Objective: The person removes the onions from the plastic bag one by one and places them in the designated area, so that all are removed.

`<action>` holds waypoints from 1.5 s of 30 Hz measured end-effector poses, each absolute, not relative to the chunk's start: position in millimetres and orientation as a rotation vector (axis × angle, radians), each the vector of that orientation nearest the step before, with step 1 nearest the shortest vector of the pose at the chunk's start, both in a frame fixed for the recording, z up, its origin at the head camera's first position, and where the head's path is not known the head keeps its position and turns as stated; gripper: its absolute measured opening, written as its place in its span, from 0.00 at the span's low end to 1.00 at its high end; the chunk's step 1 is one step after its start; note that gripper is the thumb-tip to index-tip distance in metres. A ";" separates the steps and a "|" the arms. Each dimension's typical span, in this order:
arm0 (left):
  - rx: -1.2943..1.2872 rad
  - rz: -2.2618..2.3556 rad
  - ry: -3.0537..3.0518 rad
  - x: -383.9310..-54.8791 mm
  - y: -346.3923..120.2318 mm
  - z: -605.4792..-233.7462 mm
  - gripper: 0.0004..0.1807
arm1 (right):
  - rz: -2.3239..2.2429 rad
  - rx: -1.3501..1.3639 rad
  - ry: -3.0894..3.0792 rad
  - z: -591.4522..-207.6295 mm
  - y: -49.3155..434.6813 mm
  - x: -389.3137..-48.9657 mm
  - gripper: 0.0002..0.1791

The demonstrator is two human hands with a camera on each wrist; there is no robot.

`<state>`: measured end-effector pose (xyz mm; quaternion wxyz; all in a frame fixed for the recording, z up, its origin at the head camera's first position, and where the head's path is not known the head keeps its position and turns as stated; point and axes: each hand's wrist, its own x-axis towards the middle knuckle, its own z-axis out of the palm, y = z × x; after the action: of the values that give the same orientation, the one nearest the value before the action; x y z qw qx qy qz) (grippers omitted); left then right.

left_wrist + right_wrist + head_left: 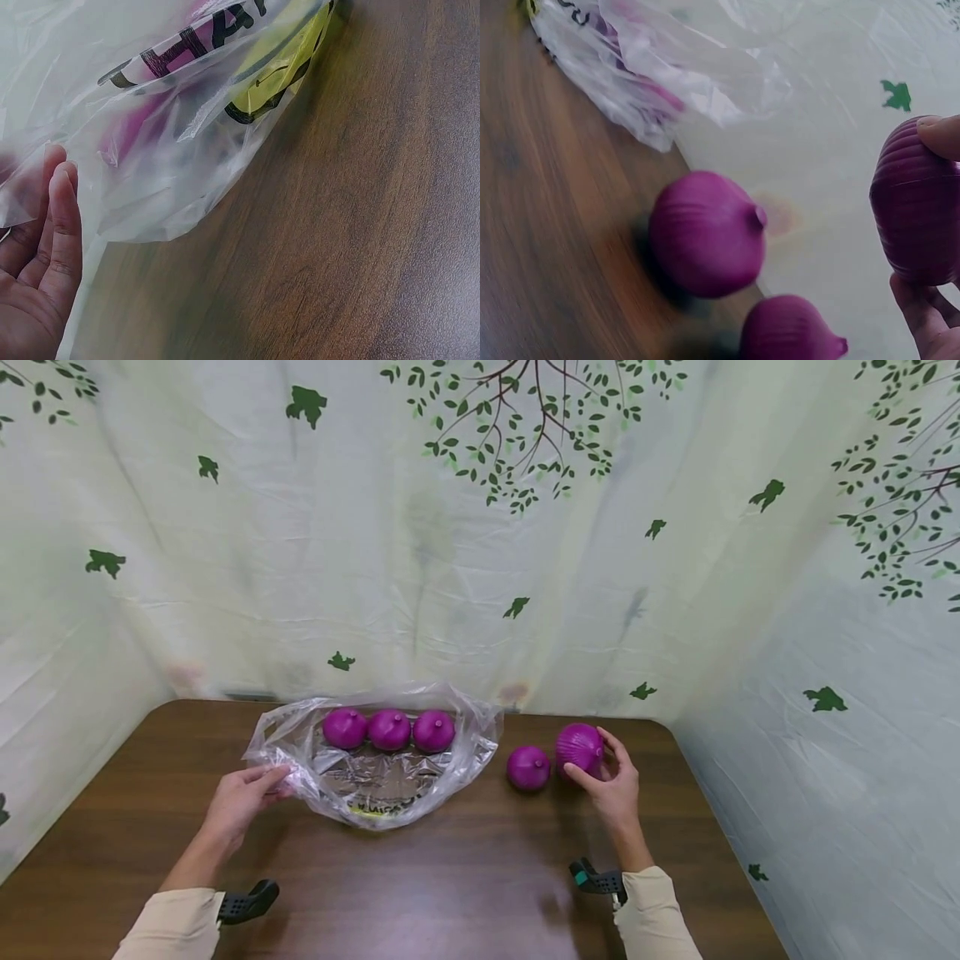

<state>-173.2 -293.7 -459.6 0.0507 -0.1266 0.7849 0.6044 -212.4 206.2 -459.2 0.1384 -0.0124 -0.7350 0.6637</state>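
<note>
My left hand (243, 802) pinches the left rim of a clear plastic bag (480, 743) that lies spread open on the table. Three red onions (389, 730) sit in a row inside it. In the left wrist view, the left hand (41, 262) is partly covered by the film of the bag (172, 202). To the right, my right hand (617, 785) grips a ridged red onion (579, 748) between thumb and fingers. Another red onion (528, 768) rests on the table just left of it. The right wrist view shows two loose onions, one nearer the bag (705, 234) and a second (787, 330).
A brown wooden table (435, 893) carries everything. Behind and beside it hangs a pale curtain (360, 568) printed with leaves and branches. Dark wrist-worn devices (247, 902) sit on both forearms.
</note>
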 end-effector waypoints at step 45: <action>-0.370 1.913 2.350 -174.2 -294.1 -459.0 0.24 | 1.657 -0.214 -2.268 -492.5 281.9 -222.2 0.41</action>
<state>-174.2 -294.1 -459.0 0.0444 -0.1212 0.7691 0.6260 -222.2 281.9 -492.5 0.1619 -0.0751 -0.7945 0.5804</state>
